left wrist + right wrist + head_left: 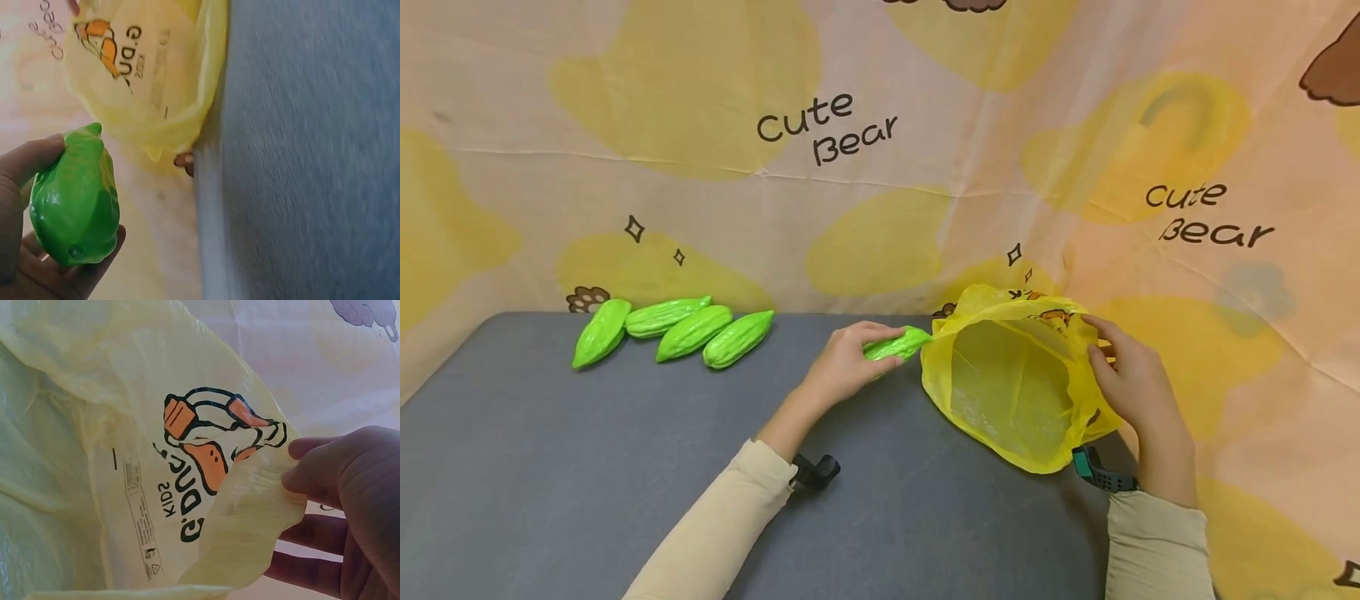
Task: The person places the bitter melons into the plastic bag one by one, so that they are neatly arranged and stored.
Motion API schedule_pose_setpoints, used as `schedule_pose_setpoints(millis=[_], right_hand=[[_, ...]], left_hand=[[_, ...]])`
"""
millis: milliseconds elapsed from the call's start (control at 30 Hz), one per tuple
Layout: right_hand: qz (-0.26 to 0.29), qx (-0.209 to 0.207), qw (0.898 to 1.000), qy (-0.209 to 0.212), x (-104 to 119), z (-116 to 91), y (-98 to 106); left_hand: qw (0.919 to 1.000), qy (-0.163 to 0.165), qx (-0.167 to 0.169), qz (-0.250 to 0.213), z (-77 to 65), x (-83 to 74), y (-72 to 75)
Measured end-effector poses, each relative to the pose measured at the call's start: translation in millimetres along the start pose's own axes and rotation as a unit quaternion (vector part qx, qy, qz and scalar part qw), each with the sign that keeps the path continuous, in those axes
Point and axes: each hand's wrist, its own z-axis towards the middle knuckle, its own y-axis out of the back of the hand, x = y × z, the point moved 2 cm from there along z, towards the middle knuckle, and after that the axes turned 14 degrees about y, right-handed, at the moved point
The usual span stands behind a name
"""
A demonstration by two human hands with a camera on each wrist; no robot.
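In the head view my left hand (842, 358) grips a bright green, ridged bitter melon (908, 342), its pointed tip right at the left edge of a yellow plastic bag (936, 379). The left wrist view shows thumb and fingers on either side of this glossy bitter melon (75, 200), beside the bag. My right hand (1138, 387) pinches the bag's right rim between thumb and fingers, holding its wide mouth toward me. Black and orange print shows on the bag (137, 469) in the right wrist view. Part of the melon is hidden behind my left fingers.
Several more bitter melons (694, 333) lie side by side at the back left of the grey table (587, 467). A printed cloth (700, 200) hangs along the back and right of the table. Dark wrist straps (1105, 473) sit on both wrists.
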Motion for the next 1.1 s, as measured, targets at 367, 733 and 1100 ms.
schedule_pose_setpoints(millis=[367,733,1100], right_hand=[[0.003,0.000,1.000,-0.006,1.6,0.4,1.0],[0.010,-0.006,1.000,0.006,5.9,2.7,-0.6],[0.028,-0.050,0.998,0.015,3.9,1.9,-1.8]], left_hand=[[0.9993,-0.022,0.027,-0.011,-7.1,-22.1,-32.0],[0.9992,0.005,0.010,0.037,1.2,-40.3,-58.3],[0.9988,0.038,0.001,0.031,12.9,-48.9,-86.8]])
